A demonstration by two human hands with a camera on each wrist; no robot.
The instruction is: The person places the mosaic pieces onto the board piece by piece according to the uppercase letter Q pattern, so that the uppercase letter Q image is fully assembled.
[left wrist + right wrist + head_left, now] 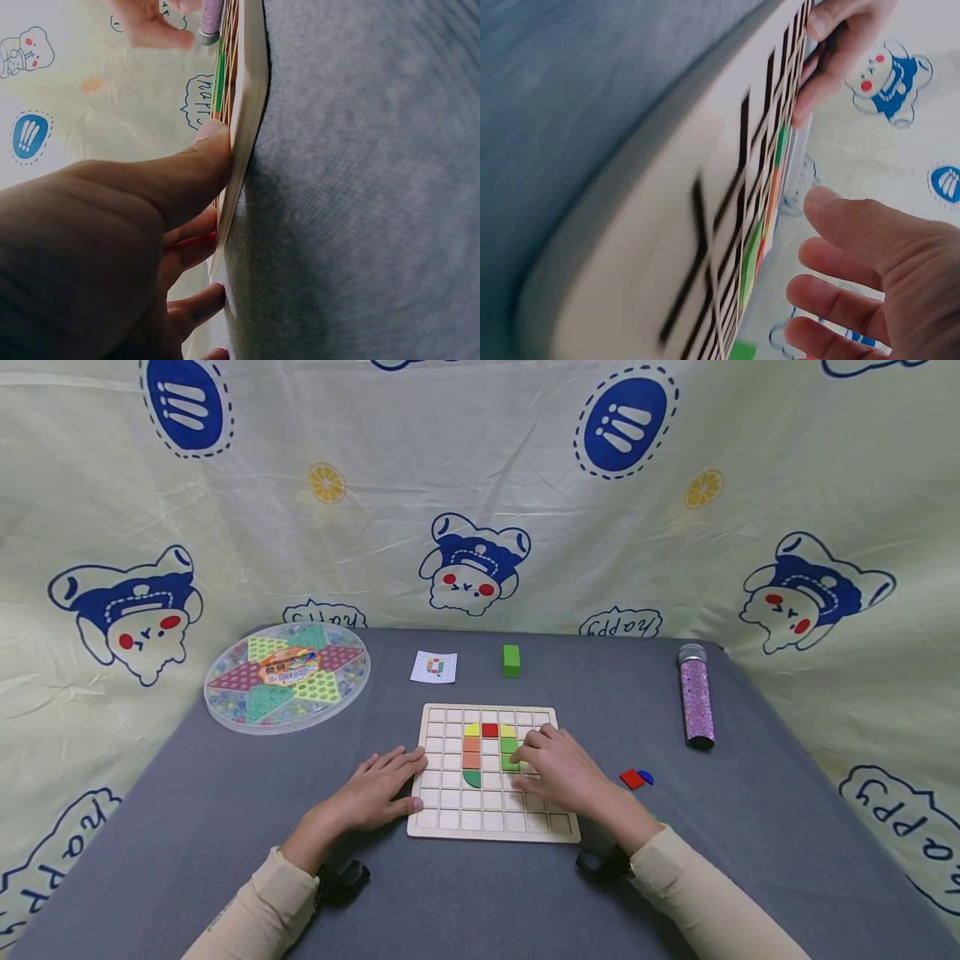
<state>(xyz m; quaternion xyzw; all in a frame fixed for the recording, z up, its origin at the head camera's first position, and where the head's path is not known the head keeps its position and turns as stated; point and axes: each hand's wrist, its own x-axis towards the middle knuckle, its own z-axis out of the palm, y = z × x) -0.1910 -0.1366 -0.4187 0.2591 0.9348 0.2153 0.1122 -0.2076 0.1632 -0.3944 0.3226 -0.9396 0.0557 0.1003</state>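
bearing green square tiles (509,746), the wooden grid board (491,822) on the grey cloth (457,897) could skid if the left hand (378,792), fingers outstretched against its edge, slackens; the right hand (561,768), loose and empty, could brush tiles askew.

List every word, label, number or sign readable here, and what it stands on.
"happy": backdrop, upside down in the head view, repeated.
Blue ovals on it: white symbols, no letters.
Round box label: too small to read.
Left sleeve: dark mark, unreadable.
Board, card: no legible text.
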